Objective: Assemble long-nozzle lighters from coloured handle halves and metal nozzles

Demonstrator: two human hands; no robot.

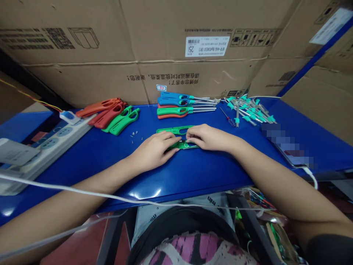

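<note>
My left hand (156,149) is closed on the left end of a green lighter handle half (190,146), whose open inner side faces up. A thin white wire and a small dark part show inside it. At its right end my right hand (208,137) pinches with thumb and forefinger, and what lies between those fingertips is too small to make out. Just behind, a second green handle half (169,130) lies on the blue table (176,176), close to my fingers. Several tiny screws (133,137) are scattered left of my left hand.
Orange, red and green handles (118,119) lie back left, beside a white power strip (55,143). Long-necked lighters (176,100) are stacked behind. Metal tubes with teal pieces (248,110), a screwdriver (228,118) and a phone (286,149) lie right. A white cable (132,200) crosses in front.
</note>
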